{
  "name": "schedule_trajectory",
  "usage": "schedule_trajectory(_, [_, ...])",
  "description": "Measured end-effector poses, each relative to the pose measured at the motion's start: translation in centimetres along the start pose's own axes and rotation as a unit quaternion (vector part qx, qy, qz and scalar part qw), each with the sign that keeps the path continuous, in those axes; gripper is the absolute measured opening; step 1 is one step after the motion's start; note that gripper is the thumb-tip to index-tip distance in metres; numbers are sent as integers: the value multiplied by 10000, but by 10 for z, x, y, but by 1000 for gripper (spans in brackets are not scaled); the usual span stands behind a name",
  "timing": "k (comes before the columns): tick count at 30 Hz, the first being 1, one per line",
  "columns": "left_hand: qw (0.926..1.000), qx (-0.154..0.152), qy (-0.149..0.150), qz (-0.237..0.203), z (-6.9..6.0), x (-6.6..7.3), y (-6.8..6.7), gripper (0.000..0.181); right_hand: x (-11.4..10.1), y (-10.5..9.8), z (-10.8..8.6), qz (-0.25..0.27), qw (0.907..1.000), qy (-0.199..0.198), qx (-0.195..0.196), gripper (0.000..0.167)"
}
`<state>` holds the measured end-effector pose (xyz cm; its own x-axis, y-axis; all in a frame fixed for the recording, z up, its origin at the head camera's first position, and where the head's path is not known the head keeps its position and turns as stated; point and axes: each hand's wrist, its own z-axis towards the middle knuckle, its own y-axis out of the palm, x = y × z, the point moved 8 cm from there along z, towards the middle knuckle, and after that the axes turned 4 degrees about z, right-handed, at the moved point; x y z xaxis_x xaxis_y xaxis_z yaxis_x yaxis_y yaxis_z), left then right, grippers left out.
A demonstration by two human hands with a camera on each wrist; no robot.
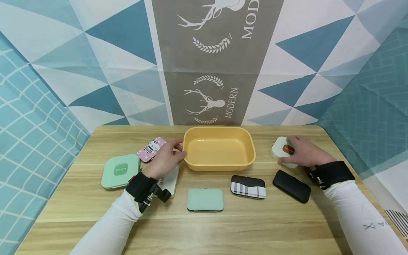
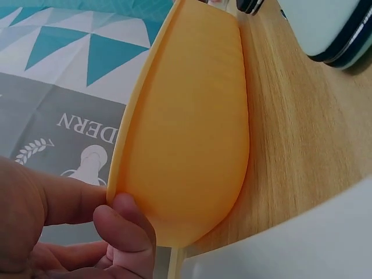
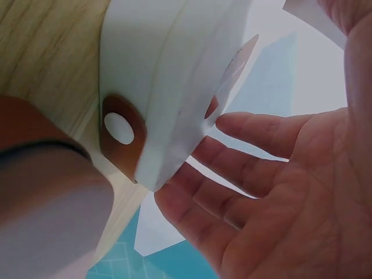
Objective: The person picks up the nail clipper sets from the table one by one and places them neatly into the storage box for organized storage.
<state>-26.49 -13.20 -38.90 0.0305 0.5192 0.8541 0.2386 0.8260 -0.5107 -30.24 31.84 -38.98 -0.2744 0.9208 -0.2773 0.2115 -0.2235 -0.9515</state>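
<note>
In the head view a yellow plastic basin (image 1: pixel 220 166) stands at the back middle of the wooden table. My left hand (image 1: pixel 165 157) pinches the left end of its rim between thumb and fingers. The left wrist view shows that hold on the basin (image 2: pixel 186 133) up close. At the right, my right hand (image 1: pixel 306 152) reaches over a white rounded case (image 1: pixel 278 150) with a brown oval patch on top. Nearly straight fingers (image 3: pixel 221 168) touch the edge of the white case (image 3: pixel 157 75) in the right wrist view. A brown tab with a white snap shows on its side.
Left of the basin lie a mint square case (image 1: pixel 109 173), a pink spotted case (image 1: pixel 146 152) and a cream flat case (image 1: pixel 172 180) partly under my left wrist. In front are a pale green case (image 1: pixel 205 199), a black-and-plaid case (image 1: pixel 248 187) and a black oblong case (image 1: pixel 291 186).
</note>
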Motion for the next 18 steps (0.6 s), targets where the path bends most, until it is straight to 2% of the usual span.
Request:
schedule_trajectory(5, [10000,40,-39,-25,0,-1,0,58,0,1,1,26,10000,-25,-54,97])
schedule_trajectory(12, [9999,68,-117,0,-1,-3,2,60,1,2,2,74,9999,-55,-86,103])
schedule_trajectory(18, [10000,69,-46,43,-1,-1,2,60,0,4,2,57,9999,65,-126,108])
